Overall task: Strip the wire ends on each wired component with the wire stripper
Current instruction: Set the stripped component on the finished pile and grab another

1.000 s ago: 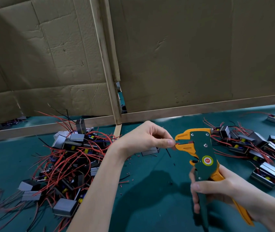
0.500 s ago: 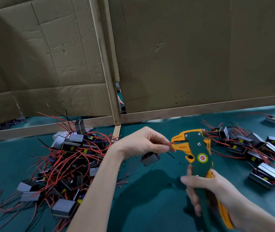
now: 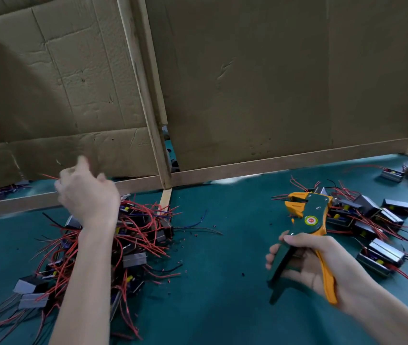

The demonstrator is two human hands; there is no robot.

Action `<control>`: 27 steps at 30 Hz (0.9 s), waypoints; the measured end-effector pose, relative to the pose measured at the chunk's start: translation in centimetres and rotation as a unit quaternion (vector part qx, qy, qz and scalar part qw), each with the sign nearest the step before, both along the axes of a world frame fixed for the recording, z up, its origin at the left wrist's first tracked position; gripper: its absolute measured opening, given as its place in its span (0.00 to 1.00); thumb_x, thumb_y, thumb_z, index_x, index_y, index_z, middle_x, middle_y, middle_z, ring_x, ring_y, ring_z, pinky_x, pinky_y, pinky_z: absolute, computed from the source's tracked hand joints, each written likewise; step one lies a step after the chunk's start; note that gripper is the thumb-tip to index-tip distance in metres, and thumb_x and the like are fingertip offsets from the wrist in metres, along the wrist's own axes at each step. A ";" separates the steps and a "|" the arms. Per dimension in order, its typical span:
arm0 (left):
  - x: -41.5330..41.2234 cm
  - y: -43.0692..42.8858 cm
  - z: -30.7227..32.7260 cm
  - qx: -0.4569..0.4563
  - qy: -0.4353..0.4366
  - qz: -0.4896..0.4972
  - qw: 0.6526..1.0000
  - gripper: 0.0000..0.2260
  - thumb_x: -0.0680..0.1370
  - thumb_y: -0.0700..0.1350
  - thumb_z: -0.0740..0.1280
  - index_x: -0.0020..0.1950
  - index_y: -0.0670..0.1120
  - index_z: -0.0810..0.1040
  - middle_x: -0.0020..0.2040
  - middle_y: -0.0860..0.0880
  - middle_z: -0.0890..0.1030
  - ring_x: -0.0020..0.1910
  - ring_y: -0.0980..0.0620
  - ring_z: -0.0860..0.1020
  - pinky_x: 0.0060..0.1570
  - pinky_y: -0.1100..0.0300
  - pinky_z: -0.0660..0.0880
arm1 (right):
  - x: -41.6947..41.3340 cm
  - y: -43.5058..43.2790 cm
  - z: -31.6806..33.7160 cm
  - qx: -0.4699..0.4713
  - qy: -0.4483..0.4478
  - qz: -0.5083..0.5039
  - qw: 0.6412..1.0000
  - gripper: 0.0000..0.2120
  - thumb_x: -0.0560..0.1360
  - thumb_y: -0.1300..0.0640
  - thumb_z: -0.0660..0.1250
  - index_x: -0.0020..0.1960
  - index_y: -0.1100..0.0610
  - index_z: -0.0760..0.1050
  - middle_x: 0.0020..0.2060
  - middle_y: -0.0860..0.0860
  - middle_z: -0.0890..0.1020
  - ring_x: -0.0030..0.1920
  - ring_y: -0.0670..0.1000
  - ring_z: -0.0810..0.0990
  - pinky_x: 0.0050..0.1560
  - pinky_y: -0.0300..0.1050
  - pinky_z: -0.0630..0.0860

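Orange-green wire stripper, 4 o'clock, right grip curled round handles. Left grip, 9 o'clock, over wired components: blurred, cannot tell.

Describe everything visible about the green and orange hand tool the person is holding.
The green and orange wire stripper looks plastic-bodied, with an orange head, a round red-centred sticker, one green handle and one orange handle. The right hand grips both handles, spread apart. It is roughly upright above the teal table, head up.
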State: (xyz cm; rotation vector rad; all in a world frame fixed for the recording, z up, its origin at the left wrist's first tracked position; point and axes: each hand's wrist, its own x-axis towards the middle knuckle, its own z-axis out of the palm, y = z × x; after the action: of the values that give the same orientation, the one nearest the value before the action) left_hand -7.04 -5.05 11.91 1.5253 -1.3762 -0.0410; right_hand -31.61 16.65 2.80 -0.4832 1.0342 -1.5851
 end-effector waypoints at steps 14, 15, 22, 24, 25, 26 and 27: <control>-10.7 5.4 -3.2 -0.126 -0.058 -0.271 0.952 0.18 0.73 0.30 0.62 0.62 0.40 0.76 0.64 0.43 0.71 0.66 0.47 0.68 0.68 0.64 0.60 | -4.8 -0.6 -0.4 -0.035 -0.061 -0.176 0.982 0.14 0.77 0.66 0.60 0.60 0.57 0.74 0.49 0.62 0.75 0.37 0.63 0.85 0.36 0.59 0.82; -11.9 6.4 -4.2 -0.107 -0.071 -0.321 0.938 0.16 0.74 0.31 0.62 0.59 0.41 0.77 0.61 0.44 0.74 0.62 0.47 0.70 0.65 0.65 0.61 | -5.1 -0.6 -0.4 -0.039 -0.076 -0.179 0.980 0.12 0.77 0.66 0.60 0.58 0.56 0.73 0.49 0.62 0.77 0.38 0.63 0.85 0.38 0.60 0.82; -16.0 10.6 -13.2 -0.030 -0.205 -0.440 0.874 0.12 0.79 0.41 0.59 0.60 0.44 0.76 0.59 0.48 0.73 0.60 0.49 0.70 0.63 0.62 0.62 | -7.4 -0.6 -0.6 -0.051 -0.160 -0.192 0.967 0.04 0.77 0.64 0.60 0.51 0.61 0.72 0.57 0.60 0.76 0.45 0.62 0.85 0.53 0.60 0.76; -15.9 10.7 -13.9 -0.017 -0.211 -0.443 0.871 0.12 0.79 0.41 0.57 0.60 0.43 0.76 0.60 0.48 0.73 0.60 0.49 0.69 0.64 0.62 0.61 | -7.6 -0.7 -0.9 -0.051 -0.161 -0.191 0.967 0.09 0.77 0.64 0.60 0.57 0.62 0.71 0.57 0.59 0.76 0.46 0.61 0.85 0.51 0.59 0.76; -15.9 10.7 -14.0 -0.018 -0.208 -0.444 0.871 0.12 0.79 0.41 0.58 0.60 0.44 0.76 0.59 0.48 0.73 0.60 0.50 0.69 0.64 0.62 0.61 | -7.7 -0.8 -1.0 -0.050 -0.158 -0.189 0.968 0.11 0.77 0.64 0.60 0.58 0.63 0.71 0.57 0.60 0.77 0.47 0.61 0.85 0.51 0.59 0.77; -15.9 10.7 -14.1 -0.022 -0.208 -0.444 0.872 0.12 0.79 0.41 0.58 0.60 0.44 0.76 0.59 0.49 0.73 0.59 0.50 0.69 0.64 0.63 0.61 | -7.7 -0.8 -1.1 -0.048 -0.155 -0.187 0.969 0.11 0.77 0.65 0.60 0.58 0.63 0.71 0.57 0.60 0.77 0.47 0.61 0.85 0.52 0.59 0.76; -15.8 10.7 -14.0 -0.025 -0.209 -0.444 0.871 0.13 0.79 0.40 0.58 0.60 0.44 0.76 0.59 0.48 0.73 0.59 0.50 0.69 0.63 0.63 0.61 | -7.7 -0.8 -1.1 -0.047 -0.153 -0.186 0.969 0.10 0.77 0.65 0.60 0.58 0.63 0.71 0.57 0.60 0.78 0.46 0.61 0.85 0.53 0.59 0.76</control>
State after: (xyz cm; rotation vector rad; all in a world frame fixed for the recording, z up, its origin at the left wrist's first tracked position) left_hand -22.88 5.69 -2.12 0.7528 -2.3173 -0.2530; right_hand -39.28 15.82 1.67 -0.0981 0.8460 -1.9750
